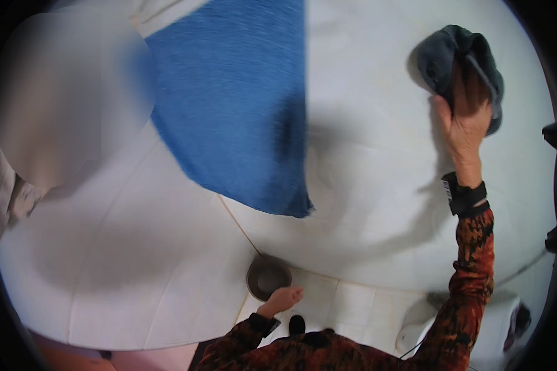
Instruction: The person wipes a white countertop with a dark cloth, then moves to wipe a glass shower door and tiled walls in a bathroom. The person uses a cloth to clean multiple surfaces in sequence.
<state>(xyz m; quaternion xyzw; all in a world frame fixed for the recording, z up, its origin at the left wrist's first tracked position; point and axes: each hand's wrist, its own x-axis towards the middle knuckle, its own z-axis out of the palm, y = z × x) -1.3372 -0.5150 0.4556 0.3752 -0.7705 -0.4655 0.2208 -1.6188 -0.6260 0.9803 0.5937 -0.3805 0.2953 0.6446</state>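
At the upper right, my right hand has its fingers tucked into the folds of a dark grey-green fabric item, with the thumb along its outer side. The item rests against a broad white surface; whether it is a cap or a folded cloth I cannot tell. Low in the middle, my left hand is beside the rim of a round brown bucket and holds nothing visible; its fingers are partly hidden. A large blue cloth spreads over the white surface between a blurred area and my right hand.
White floor tiles show along the bottom, with a dark shoe. A white object with a dark item on it stands at the lower right. Part of a patterned fabric appears at the left edge, below a blurred area.
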